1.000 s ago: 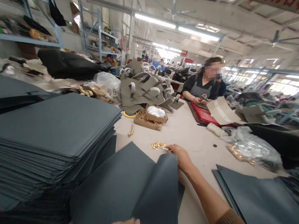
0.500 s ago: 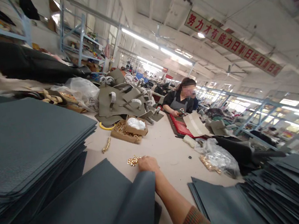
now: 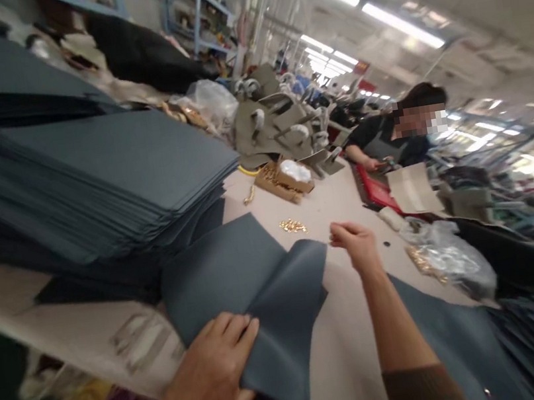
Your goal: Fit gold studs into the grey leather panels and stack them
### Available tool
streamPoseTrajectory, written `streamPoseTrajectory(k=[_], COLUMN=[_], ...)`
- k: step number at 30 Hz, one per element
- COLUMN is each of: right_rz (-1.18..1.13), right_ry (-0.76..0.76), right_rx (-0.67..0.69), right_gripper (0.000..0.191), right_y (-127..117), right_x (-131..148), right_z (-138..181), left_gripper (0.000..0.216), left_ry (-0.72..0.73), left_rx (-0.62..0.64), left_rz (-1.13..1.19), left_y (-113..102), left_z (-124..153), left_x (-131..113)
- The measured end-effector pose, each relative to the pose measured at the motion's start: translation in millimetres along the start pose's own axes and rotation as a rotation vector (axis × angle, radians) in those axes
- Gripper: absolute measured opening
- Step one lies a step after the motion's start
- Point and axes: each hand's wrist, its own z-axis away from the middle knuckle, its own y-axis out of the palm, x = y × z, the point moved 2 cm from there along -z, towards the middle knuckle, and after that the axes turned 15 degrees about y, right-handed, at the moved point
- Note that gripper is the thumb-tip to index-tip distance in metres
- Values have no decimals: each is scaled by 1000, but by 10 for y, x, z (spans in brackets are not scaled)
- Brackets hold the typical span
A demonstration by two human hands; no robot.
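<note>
Folded grey sheet (image 3: 249, 283) pinned under left hand (image 3: 213, 375).
Fingers flat on fold, apparently holding it steady; right hand (image 3: 354, 244) raised beyond sheet's edge, fingertips pinched, contents indiscernible; brass fittings (image 3: 293, 225) just past them.

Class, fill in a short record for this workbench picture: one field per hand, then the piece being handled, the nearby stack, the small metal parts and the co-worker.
Left hand: pressed flat on the folded grey sheet, gripping its near edge.
Right hand: raised above the table, fingertips pinched; what it holds is too small to tell.
Grey stack: tall pile at left.
Gold fittings: small heap beyond the sheet.
Co-worker: seated across the table.
</note>
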Motion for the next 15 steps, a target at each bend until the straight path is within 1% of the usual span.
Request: streamPoseTrajectory(k=[2,4,5,6,7,8,9,11,13,15], right_rz=[-240,-471,-534,-539,-482,-407,-329,-196,-121,-83], right_ry=[18,37,39,31,8,-26,-69,-164,-224,-238], right_rx=[51,214,321,424,504,555,587,618,635,644], right_gripper=[42,38,34,29,24,19,15,12,14,15], right_y=[-7,92,184,296,419,538,643,787,832,811], right_x=[-46,-9,35,90,149,208,267,377,471,542], right_z=[198,505,682,855,1012,1143,1243,1361,1405,1423], left_gripper=[64,61,60,60,59,58,56,52,49,50], left_ry=[-22,-36,-43,-45,-47,-48,-49,-53,-53,-45], left_rx=[60,93,104,113,120,124,126,124,110,65], left_rz=[48,54,51,47,43,40,38,39,48,39], left_y=[-26,-28,-27,-28,-33,-41,-53,-79,-88,-46], left_z=[-25,-23,-14,-5,3,7,9,7,20,64], left_x=[-10,-15,-21,-29,-37,-45,-51,-60,-64,-54])
